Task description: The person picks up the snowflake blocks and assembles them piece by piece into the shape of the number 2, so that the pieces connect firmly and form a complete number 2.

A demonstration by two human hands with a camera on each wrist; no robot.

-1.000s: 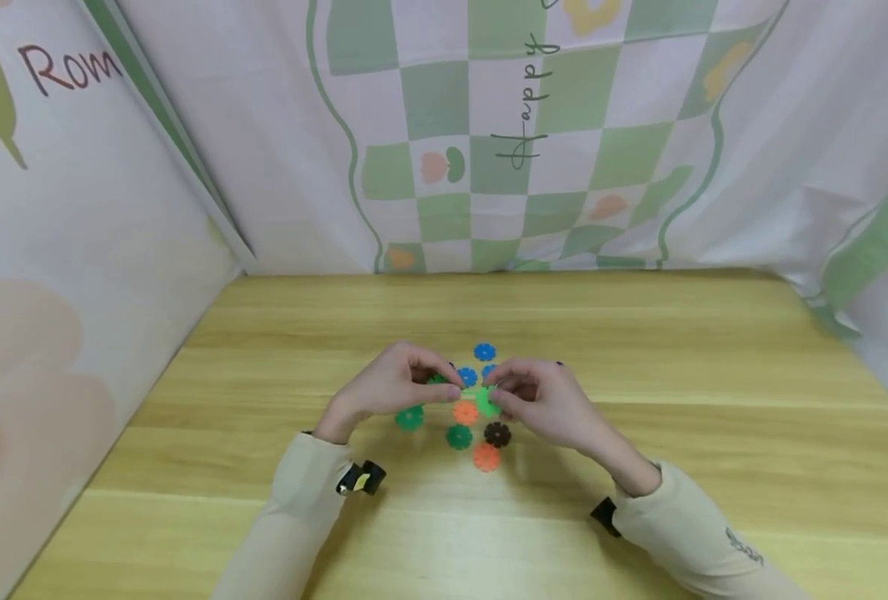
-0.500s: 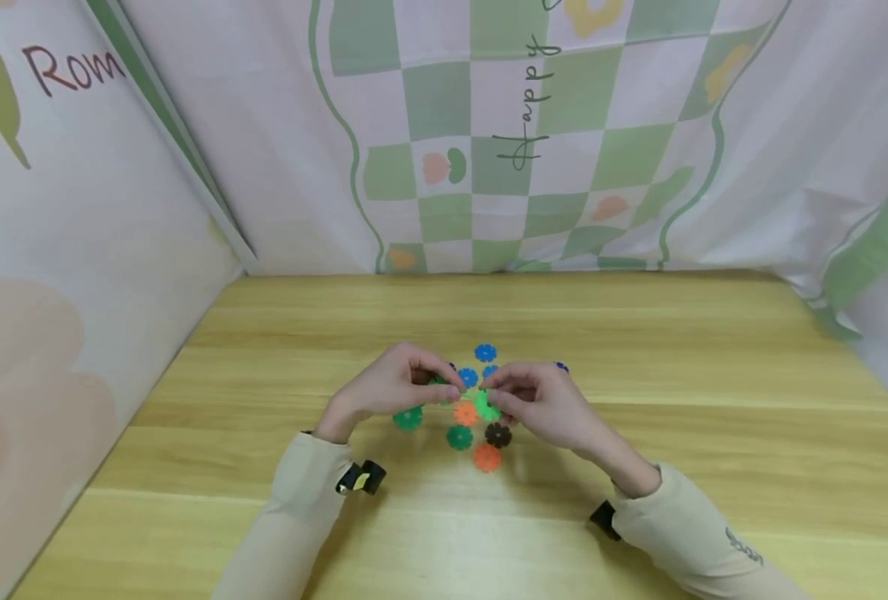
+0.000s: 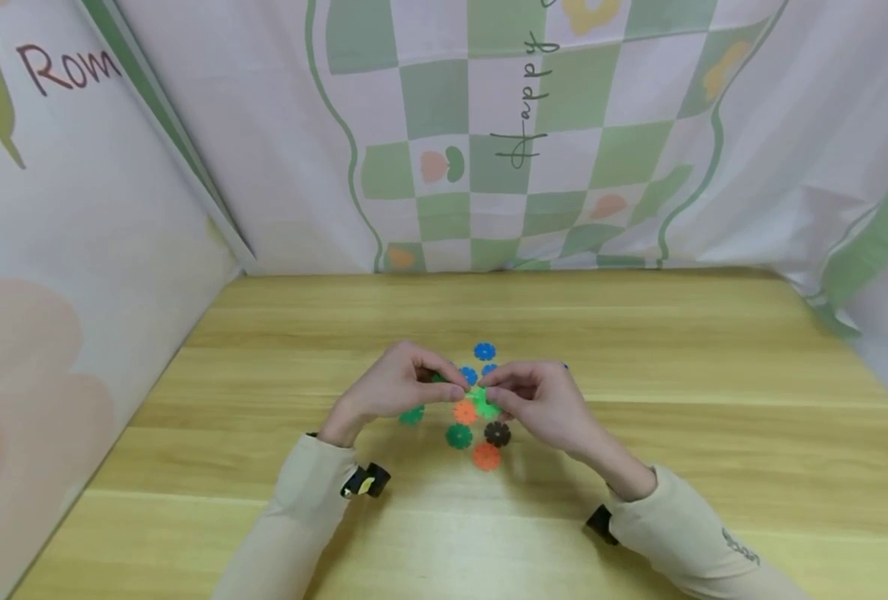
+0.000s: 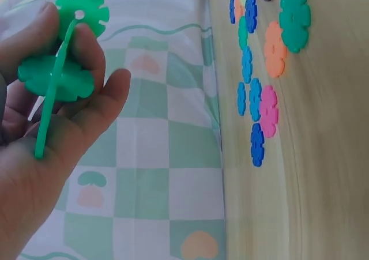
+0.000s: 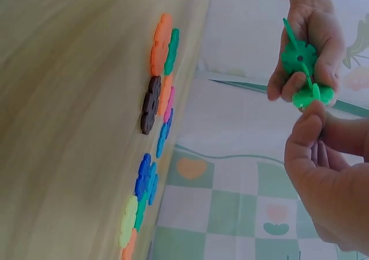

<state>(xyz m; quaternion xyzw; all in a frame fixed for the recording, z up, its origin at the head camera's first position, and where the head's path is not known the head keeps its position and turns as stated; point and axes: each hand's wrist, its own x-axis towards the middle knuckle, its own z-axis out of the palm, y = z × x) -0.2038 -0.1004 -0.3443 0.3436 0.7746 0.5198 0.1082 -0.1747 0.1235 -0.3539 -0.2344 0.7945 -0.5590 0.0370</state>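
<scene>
My left hand [image 3: 395, 387] grips a small chain of green interlocking plastic discs [image 4: 56, 78] with notched rims. They are slotted into one another at angles, one of them seen edge-on in the left wrist view. Opposite it, my right hand [image 3: 549, 404] pinches a bright green notched disc [image 3: 484, 403] between thumb and forefinger. In the right wrist view the fingertips meet right at a light green disc [image 5: 302, 100] at the near end of the chain. Both hands are raised above the table, and the fingers hide part of the joint.
Loose notched discs lie flat on the wooden table [image 3: 189, 467] beneath the hands: a black disc [image 3: 497, 433], an orange disc [image 3: 486, 456], a dark green disc [image 3: 459, 436], a blue disc [image 3: 485, 352], a pink disc [image 4: 269, 111] and several others. A patterned curtain [image 3: 489, 208] hangs behind.
My left fingertips have shifted slightly right, closer to my right fingertips. The bright green disc has moved a little left and turned slightly. Both hands keep their hold.
</scene>
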